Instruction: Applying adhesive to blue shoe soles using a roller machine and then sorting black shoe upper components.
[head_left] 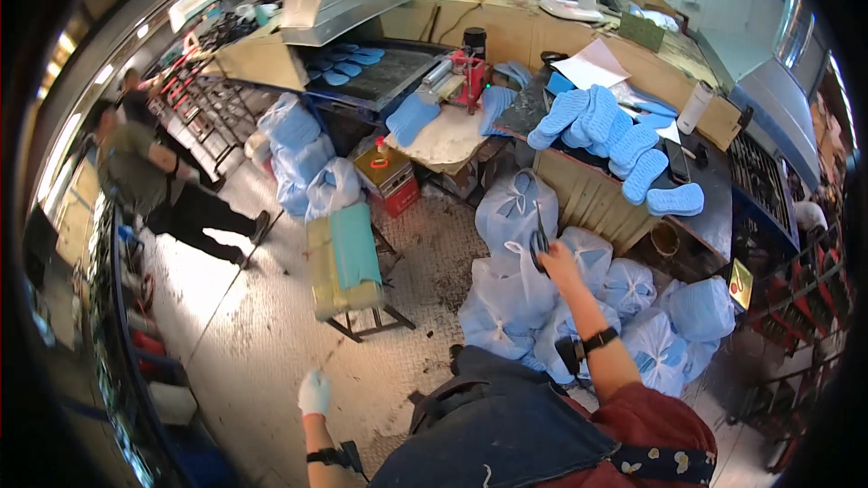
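Observation:
My right hand point(558, 261) grips a pair of dark-handled scissors point(540, 239), the blades pointing up. Beneath and around it stand several tied translucent bags point(512, 294) filled with blue, sole-like pieces. My left hand point(315, 393), in a white glove, hangs low over the floor with its fingers curled in and nothing visible in it. Ahead of the left hand is a padded stool point(321, 271) with a turquoise cover point(353, 246). Blue textured shoe soles point(608, 131) lie heaped on the workbench point(714, 185) beyond the bags.
A red machine point(467, 81) stands on a table holding more blue soles. Beside it are a red-and-yellow can point(392, 183) and further filled bags point(298, 149). At the left, a person point(149, 167) walks near a rack. Dark racks point(800, 307) line the right side.

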`<state>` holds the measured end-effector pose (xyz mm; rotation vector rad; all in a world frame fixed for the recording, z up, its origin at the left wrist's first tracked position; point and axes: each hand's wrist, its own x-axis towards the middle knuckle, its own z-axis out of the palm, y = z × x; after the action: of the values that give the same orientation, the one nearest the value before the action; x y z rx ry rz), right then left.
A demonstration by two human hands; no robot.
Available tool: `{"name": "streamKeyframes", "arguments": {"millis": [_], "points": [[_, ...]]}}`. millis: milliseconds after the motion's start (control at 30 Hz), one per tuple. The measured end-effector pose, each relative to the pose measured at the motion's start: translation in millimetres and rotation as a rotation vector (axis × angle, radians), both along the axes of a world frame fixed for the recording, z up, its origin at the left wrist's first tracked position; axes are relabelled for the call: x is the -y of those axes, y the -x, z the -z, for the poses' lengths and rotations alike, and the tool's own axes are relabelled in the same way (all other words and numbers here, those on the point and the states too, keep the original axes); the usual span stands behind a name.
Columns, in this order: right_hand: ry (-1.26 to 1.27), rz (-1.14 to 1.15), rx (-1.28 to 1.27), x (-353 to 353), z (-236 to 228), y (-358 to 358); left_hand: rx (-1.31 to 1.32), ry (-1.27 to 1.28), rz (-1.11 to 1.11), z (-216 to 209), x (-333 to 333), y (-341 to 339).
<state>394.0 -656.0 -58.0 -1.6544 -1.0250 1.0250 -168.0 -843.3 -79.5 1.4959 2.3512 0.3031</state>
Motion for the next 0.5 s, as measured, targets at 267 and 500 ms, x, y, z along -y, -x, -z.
{"name": "streamKeyframes", "arguments": {"millis": [267, 500], "points": [[-0.033, 0.265, 0.227, -299, -46, 14, 0.056, 0.485, 0.093, 31, -162, 53], [0.137, 0.318, 1.047, -434, -14, -34, 0.136, 0.239, 0.253, 113, -434, 64]]}}
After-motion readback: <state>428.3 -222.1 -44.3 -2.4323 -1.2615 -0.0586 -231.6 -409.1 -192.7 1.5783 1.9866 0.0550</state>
